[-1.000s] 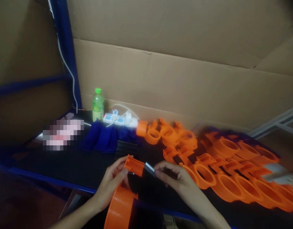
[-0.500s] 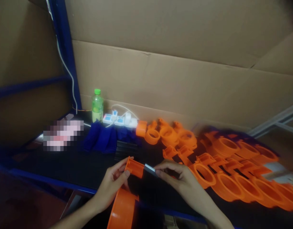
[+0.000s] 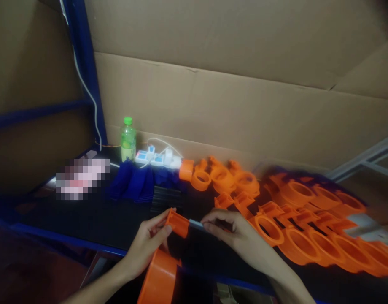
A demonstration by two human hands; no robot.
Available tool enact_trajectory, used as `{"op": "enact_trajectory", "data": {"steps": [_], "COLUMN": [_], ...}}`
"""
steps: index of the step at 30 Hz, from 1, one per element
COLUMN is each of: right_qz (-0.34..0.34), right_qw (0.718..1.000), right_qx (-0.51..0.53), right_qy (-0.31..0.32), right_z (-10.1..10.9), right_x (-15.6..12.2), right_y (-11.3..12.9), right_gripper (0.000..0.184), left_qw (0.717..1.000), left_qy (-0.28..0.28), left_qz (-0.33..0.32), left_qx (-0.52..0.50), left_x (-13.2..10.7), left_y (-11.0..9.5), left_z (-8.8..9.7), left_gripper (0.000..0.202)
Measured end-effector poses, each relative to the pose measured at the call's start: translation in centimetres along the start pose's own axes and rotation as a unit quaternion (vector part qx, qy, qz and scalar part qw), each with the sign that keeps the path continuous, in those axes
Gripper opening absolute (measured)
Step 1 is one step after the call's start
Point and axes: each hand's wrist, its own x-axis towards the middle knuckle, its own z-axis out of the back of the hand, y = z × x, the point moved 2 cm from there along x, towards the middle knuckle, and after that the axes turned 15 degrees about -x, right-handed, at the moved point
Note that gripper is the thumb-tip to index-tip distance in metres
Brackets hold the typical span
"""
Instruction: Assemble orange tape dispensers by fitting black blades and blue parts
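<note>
My left hand [image 3: 151, 240] grips an orange plastic tape dispenser [image 3: 178, 224] by its flat head, thumb on the near side. The dispenser's ring-shaped body [image 3: 159, 276] hangs below, partly cut off by the picture's bottom edge. Between the fingertips of my right hand [image 3: 228, 228] is a thin serrated blade [image 3: 196, 223], its teeth facing up. The blade's left end meets the right edge of the dispenser's head; how far it sits in is too blurred to tell.
Several orange tape dispensers [image 3: 300, 245] lie in rows at the right. Behind my hands are dark strips [image 3: 165, 199] and blue pieces [image 3: 130, 181]. A green-capped bottle [image 3: 128, 141] and a white power strip [image 3: 152, 158] stand near the cardboard wall [image 3: 228, 109].
My right hand has moved slightly left with the blade, and less of the blade shows between my fingers and the dispenser's head. My left hand keeps its grip.
</note>
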Motion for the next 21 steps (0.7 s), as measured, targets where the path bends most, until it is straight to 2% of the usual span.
{"op": "enact_trajectory", "data": {"steps": [3, 11, 21], "right_qz": [-0.01, -0.014, 0.029], "right_qw": [0.999, 0.988, 0.997], "right_qx": [0.033, 0.138, 0.073], "right_qy": [0.016, 0.07, 0.003], "right_z": [0.0, -1.1, -1.7], "right_x": [0.2, 1.0, 2.0], "right_y": [-0.1, -0.4, 0.6], "right_gripper": [0.025, 0.026, 0.023], "left_qw": [1.0, 1.0, 1.0], "left_qy": [-0.006, 0.02, 0.007], "left_qz": [-0.007, -0.005, -0.011], "left_qx": [-0.002, -0.011, -0.009], "left_x": [-0.1, -0.2, -0.4], "left_y": [0.0, 0.1, 0.2], "left_z": [0.0, 0.0, -0.2], "left_gripper": [0.057, 0.055, 0.058]}}
